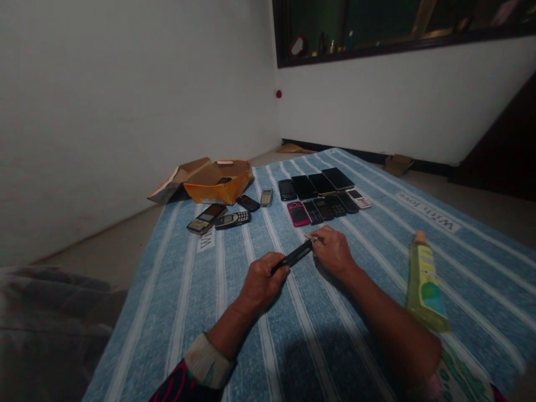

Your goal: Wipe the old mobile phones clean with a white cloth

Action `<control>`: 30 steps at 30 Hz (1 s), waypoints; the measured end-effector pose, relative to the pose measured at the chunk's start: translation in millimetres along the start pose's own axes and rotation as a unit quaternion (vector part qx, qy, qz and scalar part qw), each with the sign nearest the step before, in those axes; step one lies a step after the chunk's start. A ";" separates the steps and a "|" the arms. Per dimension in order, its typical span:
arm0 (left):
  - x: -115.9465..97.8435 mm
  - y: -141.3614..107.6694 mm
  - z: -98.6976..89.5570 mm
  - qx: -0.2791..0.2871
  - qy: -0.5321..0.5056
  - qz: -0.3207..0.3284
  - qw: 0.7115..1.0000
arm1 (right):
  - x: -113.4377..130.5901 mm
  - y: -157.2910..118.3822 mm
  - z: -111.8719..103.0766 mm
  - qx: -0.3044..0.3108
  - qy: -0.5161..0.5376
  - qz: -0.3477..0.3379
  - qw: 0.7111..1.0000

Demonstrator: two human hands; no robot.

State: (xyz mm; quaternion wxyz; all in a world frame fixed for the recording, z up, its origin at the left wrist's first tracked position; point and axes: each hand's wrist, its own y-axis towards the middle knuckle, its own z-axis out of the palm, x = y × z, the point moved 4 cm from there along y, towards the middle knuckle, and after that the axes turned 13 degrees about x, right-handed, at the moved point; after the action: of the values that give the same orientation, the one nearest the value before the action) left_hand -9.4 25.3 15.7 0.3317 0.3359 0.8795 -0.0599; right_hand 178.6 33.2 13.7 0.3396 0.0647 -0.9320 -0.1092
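My left hand (pixel 263 279) is closed around the near end of a black mobile phone (pixel 295 255), held edge-on above the striped cloth. At the phone's far end, my right hand (pixel 334 250) pinches a small whitish wipe (pixel 310 237), its fingers against the phone's edge. Beyond the hands, phones lie in two rows, among them a pink phone (pixel 298 214), a black tablet-like phone (pixel 337 178) and a white phone (pixel 359 199). Looser phones lie to the left, including a keypad phone (pixel 233 220), a slider-like phone (pixel 206 218) and a small silver phone (pixel 266 196).
An open orange cardboard box (pixel 218 192) with something dark inside stands at the far left of the blue striped cloth (pixel 234 346). A bottle of yellow-green liquid (pixel 426 287) lies to the right of my right forearm. White walls rise behind, with a dark-framed window (pixel 377 33).
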 end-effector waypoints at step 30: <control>-26.5 59.9 15.9 0.097 0.171 -0.114 0.974 | -9.4 3.6 10.0 0.025 0.059 0.014 0.998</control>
State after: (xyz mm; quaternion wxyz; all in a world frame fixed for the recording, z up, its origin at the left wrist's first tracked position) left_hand 51.7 51.5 27.0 0.1335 0.2693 0.9456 -0.1244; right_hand 179.1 40.1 1.3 0.3937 0.0665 -0.9136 -0.0775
